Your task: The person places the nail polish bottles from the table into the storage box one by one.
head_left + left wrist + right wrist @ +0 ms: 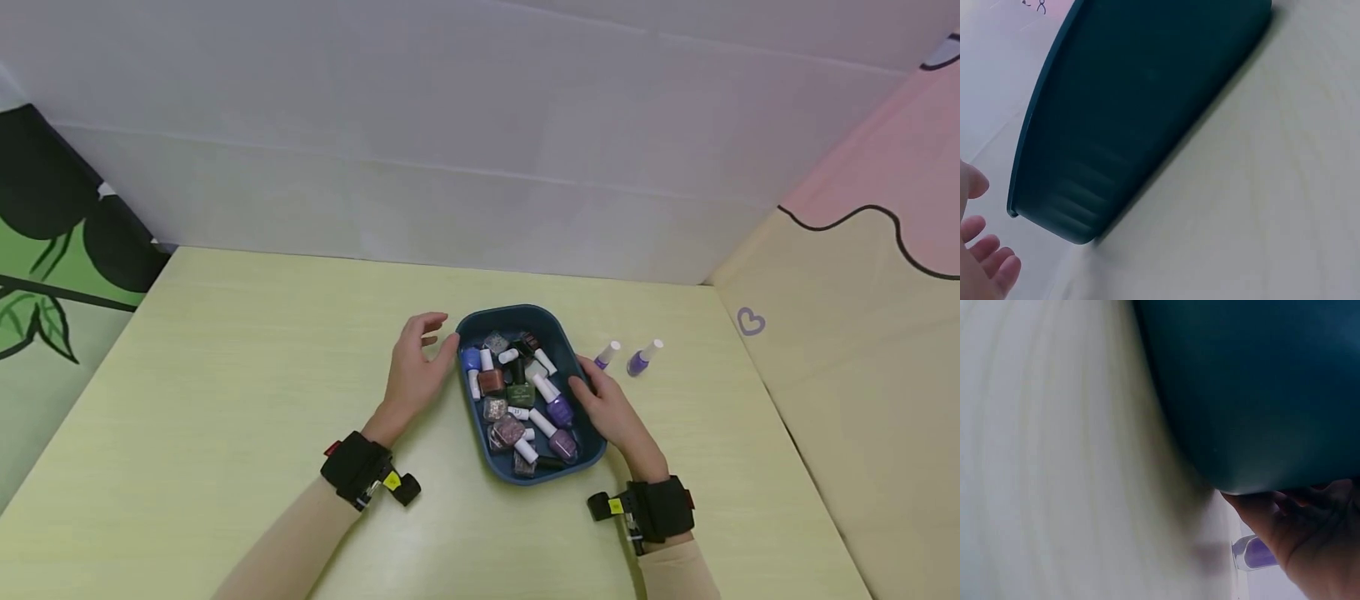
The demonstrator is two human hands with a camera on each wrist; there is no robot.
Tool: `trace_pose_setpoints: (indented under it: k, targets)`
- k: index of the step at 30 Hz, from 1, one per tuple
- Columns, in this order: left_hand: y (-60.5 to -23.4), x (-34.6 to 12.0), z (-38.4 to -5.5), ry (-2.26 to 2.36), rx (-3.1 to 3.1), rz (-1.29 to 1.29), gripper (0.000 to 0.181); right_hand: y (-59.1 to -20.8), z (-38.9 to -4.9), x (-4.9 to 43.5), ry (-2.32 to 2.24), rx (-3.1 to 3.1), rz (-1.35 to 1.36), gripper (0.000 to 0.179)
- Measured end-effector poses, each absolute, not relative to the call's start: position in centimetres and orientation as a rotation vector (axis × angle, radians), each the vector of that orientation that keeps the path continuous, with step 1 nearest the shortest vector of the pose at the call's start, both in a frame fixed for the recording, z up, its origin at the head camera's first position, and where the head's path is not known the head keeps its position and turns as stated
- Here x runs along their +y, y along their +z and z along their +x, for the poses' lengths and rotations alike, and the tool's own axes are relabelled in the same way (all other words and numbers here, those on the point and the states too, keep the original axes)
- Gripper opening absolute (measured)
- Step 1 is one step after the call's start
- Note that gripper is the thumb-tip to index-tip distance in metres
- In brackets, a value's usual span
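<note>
A dark blue-green plastic tray (480,321) holds several nail polish bottles with white or black caps, among them a green bottle (521,394) and a purple bottle (559,411). My right hand (611,408) grips its right side, thumb over the rim and fingers along the outer wall. In the right wrist view those fingers (1260,509) lie against the tray's wall (1260,425). On the other side my left hand (416,371) is loosely spread, thumb close to the left rim. The left wrist view shows its fingers (988,250) apart from the tray wall (1116,112).
Two purple nail polish bottles with white caps stand on the table right of the tray, one nearer bottle (607,355) partly behind my right hand and another bottle (645,358) farther right. A pale wall (450,208) rises behind the light wooden table (262,375), with decorated panels at both sides.
</note>
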State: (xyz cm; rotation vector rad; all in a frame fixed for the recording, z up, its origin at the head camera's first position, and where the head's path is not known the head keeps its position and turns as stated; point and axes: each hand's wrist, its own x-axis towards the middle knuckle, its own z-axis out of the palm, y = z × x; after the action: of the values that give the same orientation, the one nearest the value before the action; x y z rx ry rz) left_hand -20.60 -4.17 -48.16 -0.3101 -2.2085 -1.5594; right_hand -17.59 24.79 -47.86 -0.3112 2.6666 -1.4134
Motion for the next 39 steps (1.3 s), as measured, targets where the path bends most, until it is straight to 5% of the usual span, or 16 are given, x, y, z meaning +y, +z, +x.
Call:
trace_pose_setpoints:
  k: [7, 20, 39]
  targets:
    - [-45.6, -3.9, -19.0, -1.829, -2.224, -0.217, 0.046, -47.7, -17.6, 25.0, -1.419, 2.671, -0.305, 0.047]
    - [-49.7, -3.4, -19.8, -2.163, -2.319, -0.142, 0.082, -47.7, -17.7, 24.7, -1.390, 2.681, -0.293, 0.045]
    - [-50.7, -1.4, -19.0, -1.834, -2.387, -0.209, 0.063, -47.7, -17.7, 24.6, -1.334, 2.755, -0.336, 0.045]
